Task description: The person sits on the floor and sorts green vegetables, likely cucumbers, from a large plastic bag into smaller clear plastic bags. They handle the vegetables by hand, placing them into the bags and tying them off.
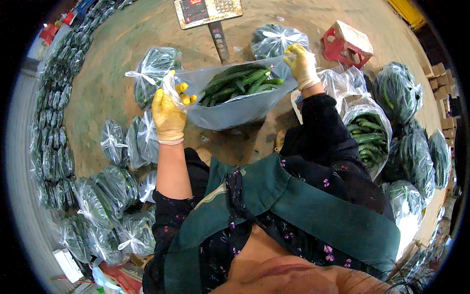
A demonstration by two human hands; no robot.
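Observation:
A clear plastic bag (227,115) hangs stretched wide between my hands, its mouth facing up, with green cucumbers (238,82) lying inside. My left hand (170,112), in a yellow-coated glove, grips the bag's left corner, fingers curled over the bunched plastic. The opposite corner is pinched in my right hand (301,66), gloved the same way. Just beyond the bag rises the post of a digital scale (208,11) with a lit display and keypad; the bag hides the scale's platform. A tied bag of cucumbers (156,75) stands close to my left hand, another (273,42) behind my right.
A red plastic stool (347,44) with a pale top stands at the upper right. An open bag of cucumbers (369,137) is beside my right arm, near more full bags (398,92). Tied bags (99,205) crowd the floor at left, and a long stacked row (55,128) lines the wall.

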